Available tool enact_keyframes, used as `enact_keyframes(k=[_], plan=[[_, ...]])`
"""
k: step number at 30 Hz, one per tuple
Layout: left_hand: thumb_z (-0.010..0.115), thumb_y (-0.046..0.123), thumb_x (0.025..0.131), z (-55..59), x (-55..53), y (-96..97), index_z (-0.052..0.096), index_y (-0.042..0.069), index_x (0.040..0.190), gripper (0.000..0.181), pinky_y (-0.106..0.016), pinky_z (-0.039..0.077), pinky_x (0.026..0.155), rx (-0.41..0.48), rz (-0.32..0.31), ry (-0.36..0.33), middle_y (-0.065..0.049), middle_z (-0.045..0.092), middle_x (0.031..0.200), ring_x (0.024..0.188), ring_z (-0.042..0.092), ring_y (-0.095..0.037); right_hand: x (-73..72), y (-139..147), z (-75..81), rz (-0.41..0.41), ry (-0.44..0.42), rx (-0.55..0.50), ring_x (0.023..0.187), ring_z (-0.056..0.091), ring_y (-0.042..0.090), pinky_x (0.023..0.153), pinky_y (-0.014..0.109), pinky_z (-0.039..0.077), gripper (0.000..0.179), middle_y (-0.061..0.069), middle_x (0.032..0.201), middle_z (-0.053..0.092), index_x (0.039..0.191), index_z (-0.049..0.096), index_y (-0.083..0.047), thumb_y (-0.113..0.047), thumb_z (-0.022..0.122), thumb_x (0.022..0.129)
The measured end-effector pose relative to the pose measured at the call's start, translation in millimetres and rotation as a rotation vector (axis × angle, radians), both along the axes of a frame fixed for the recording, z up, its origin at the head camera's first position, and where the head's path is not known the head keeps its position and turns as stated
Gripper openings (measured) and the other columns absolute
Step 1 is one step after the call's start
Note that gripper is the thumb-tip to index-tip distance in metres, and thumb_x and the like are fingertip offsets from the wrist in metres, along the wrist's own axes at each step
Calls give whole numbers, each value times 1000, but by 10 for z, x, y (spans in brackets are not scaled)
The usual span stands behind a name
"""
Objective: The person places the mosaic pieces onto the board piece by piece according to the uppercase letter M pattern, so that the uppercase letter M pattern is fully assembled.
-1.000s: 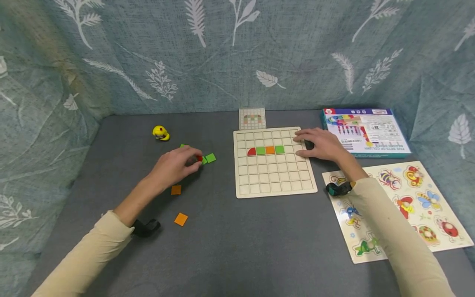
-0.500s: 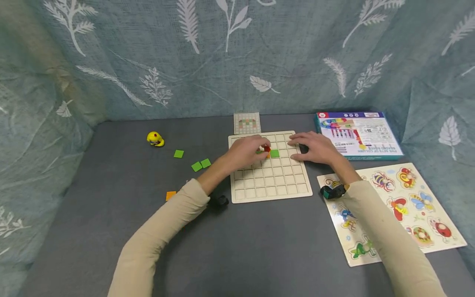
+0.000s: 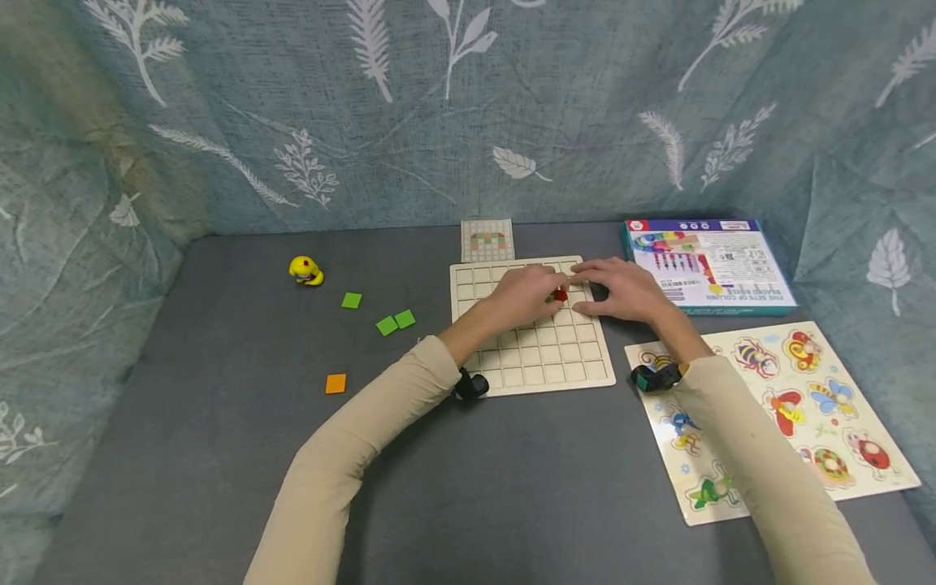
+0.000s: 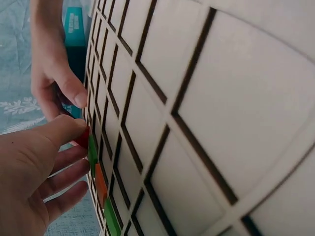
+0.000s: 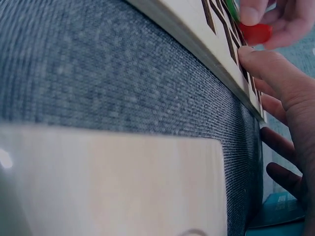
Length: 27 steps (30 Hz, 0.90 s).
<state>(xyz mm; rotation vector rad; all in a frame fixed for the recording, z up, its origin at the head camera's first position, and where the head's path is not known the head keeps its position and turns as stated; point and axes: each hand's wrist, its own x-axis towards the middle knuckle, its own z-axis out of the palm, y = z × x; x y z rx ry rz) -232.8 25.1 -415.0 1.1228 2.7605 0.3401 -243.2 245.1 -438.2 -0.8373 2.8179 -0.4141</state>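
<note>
My left hand [image 3: 522, 294] reaches over the pale wooden grid board [image 3: 574, 372] and pinches a red tile with a rounded edge [image 5: 256, 33] between thumb and finger. In the left wrist view, the tile is at the end of a row with a green tile [image 4: 92, 155], an orange tile [image 4: 101, 181] and another green tile [image 4: 111, 216] set in the grid. My right hand [image 3: 621, 290] rests at the board's right edge, its fingers spread and its thumb on the rim. Most of the row is hidden under my left hand in the head view.
Left of the board lie several loose green tiles [image 3: 386, 326], an orange tile [image 3: 335, 383] and a yellow toy [image 3: 305, 270]. Behind the board is a pattern card [image 3: 487, 240]. A boxed set [image 3: 712, 268] and an insect puzzle board [image 3: 775, 422] lie to the right.
My left hand has carried the red tile from the loose tiles across to the board, then further right along the row. The right hand stays at the board's edge.
</note>
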Motion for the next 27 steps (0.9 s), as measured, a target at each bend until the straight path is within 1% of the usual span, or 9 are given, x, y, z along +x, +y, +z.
enact_keyframes(k=[4,11,16,22,27], plan=[[62,26,95,-5,-7,13,66,14,117,25,-27,54,72,-17,-13,-1,-3,68,109,93,64,-16,12,4,-4,-4,4,2,132,46,34,100,54,42,53,6,147,49,132,61,-20,-46,67,87],[62,25,95,7,-2,6,68,14,115,23,-28,53,73,-21,12,-47,-3,67,110,93,62,-15,7,0,-5,5,2,-6,131,46,34,100,53,42,53,6,147,49,132,61,-19,-45,68,87],[61,25,96,5,-6,1,67,15,116,24,-28,51,73,-16,30,-79,-2,66,112,94,61,-15,4,0,9,6,2,-8,131,46,34,100,53,42,52,5,147,49,132,61,-19,-45,68,87],[62,24,95,15,-5,-3,68,13,113,21,-29,50,72,-15,28,-89,-3,66,111,92,60,-16,3,-13,4,10,3,-14,131,46,34,100,53,42,52,5,147,49,132,61,-19,-45,68,87],[61,24,96,1,-12,9,68,14,113,21,-28,50,71,-18,20,-88,-3,65,111,92,60,-16,12,-8,4,-2,2,-8,131,46,33,100,53,42,52,5,147,49,132,61,-19,-45,68,87]])
